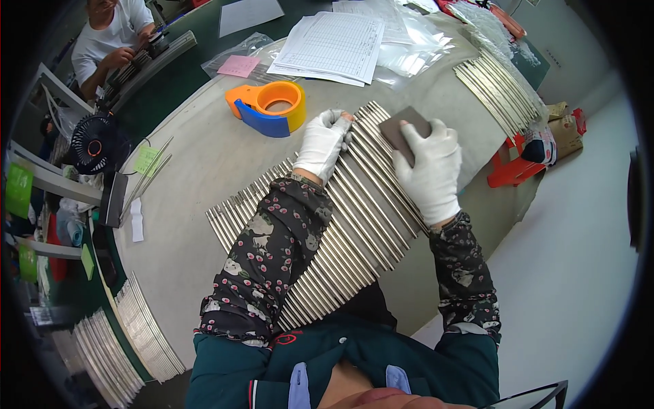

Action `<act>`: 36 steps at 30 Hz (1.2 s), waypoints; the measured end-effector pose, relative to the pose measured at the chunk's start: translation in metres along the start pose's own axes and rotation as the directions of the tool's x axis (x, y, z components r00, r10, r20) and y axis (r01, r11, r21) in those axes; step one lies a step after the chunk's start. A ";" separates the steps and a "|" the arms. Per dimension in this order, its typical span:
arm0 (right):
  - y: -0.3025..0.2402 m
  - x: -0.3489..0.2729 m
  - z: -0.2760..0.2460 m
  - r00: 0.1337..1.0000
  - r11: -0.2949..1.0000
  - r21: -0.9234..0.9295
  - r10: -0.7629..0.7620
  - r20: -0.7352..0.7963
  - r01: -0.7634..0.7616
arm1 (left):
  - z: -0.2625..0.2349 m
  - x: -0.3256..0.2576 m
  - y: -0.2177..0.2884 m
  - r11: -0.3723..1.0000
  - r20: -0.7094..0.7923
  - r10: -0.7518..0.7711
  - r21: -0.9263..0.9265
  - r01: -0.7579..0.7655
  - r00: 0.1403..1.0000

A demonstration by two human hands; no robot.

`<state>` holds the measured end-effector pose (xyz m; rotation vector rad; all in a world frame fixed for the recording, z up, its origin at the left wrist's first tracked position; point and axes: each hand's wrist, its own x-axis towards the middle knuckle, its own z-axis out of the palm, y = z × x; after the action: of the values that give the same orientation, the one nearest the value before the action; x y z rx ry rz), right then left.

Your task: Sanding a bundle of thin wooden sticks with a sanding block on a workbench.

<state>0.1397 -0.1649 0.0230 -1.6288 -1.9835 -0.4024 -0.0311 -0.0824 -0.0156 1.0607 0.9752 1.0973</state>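
Observation:
A row of thin, shiny metal rods (361,218) lies side by side in front of me, reaching from the table toward my lap. My left hand (320,146), in a white glove with bare fingertips, rests over the far ends of the rods. Its thumb and fingers are closed at a rod's end. My right hand (430,167), also gloved in white, grips a flat grey-brown sanding block (398,131). The block lies against the far ends of the rods on the right side of the row.
An orange and blue tape dispenser (267,108) stands beyond my left hand, with paper sheets (330,48) behind it. More rods lie at the far right (497,92) and lower left (148,330). A small black fan (99,143) is at left. Another person (112,41) works at the far left.

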 end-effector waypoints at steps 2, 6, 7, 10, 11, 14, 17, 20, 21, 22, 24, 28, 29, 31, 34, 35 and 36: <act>0.010 0.001 0.000 0.988 0.987 -0.070 0.144 -0.050 -0.147 | 0.001 0.004 -0.005 0.999 0.029 -0.028 -0.035 0.029 0.999; -0.014 -0.005 -0.003 0.997 0.990 0.123 -0.070 -0.019 0.072 | -0.001 -0.001 -0.001 0.996 -0.021 -0.005 -0.086 0.004 1.000; -0.001 0.000 -0.003 0.993 0.987 -0.127 0.105 0.053 -0.097 | 0.001 0.000 -0.001 0.996 -0.018 -0.001 -0.089 0.000 1.000; -0.002 0.005 -0.008 0.997 0.995 0.065 0.076 -0.029 -0.074 | 0.003 -0.001 -0.002 0.997 0.010 -0.047 -0.064 0.048 0.999; -0.015 0.004 -0.009 0.996 0.985 0.165 -0.040 -0.080 0.053 | 0.002 0.001 -0.002 0.997 0.006 -0.047 -0.063 0.047 0.999; -0.010 0.010 0.005 0.999 0.999 -0.001 0.047 0.016 -0.047 | 0.001 0.000 0.000 0.997 -0.018 -0.025 -0.069 0.023 1.000; 0.005 0.017 0.004 0.981 0.980 -0.046 0.192 -0.014 -0.193 | 0.002 0.002 0.000 0.998 0.009 -0.054 -0.035 0.054 0.998; -0.013 0.011 -0.003 0.985 0.964 0.203 -0.170 -0.013 0.169 | 0.002 -0.001 0.001 0.997 -0.010 -0.043 -0.058 0.042 0.999; -0.001 0.013 0.002 0.998 0.989 0.143 -0.039 -0.052 0.046 | 0.002 0.000 0.003 0.997 0.002 -0.033 -0.070 0.033 0.999; 0.010 0.015 0.006 0.999 0.998 0.050 0.031 -0.033 -0.030 | -0.003 0.000 0.003 0.999 0.047 -0.036 -0.011 0.036 0.998; 0.008 0.015 0.000 0.997 0.998 0.046 0.048 -0.061 -0.045 | -0.002 0.003 0.003 0.999 0.037 -0.031 -0.028 0.032 0.999; -0.004 0.013 0.005 0.999 0.981 0.185 -0.048 -0.010 0.049 | -0.002 0.003 0.001 0.996 0.018 -0.037 -0.084 0.039 0.999; 0.003 0.017 0.002 0.997 0.993 -0.100 0.067 0.032 -0.064 | -0.004 0.003 0.001 0.998 0.059 -0.043 -0.044 0.045 0.997; 0.007 0.017 0.000 0.997 0.999 0.000 0.050 -0.061 -0.050 | -0.001 0.002 -0.001 0.998 0.036 -0.029 -0.056 0.031 0.999; -0.012 0.004 -0.004 0.977 0.950 0.232 -0.212 -0.018 0.210 | 0.002 0.000 0.003 0.999 0.003 -0.025 -0.036 0.025 1.000; -0.006 0.004 0.000 0.978 0.950 0.234 -0.209 -0.014 0.206 | 0.002 -0.001 0.005 1.000 -0.006 -0.026 -0.005 0.025 1.000; 0.004 0.009 0.004 0.999 0.997 0.064 -0.047 -0.011 0.047 | 0.001 0.001 0.003 0.999 0.027 -0.026 -0.025 0.026 0.999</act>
<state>0.1416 -0.1550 0.0244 -1.5405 -2.0098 -0.3598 -0.0302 -0.0811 -0.0128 1.0370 0.9489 1.0692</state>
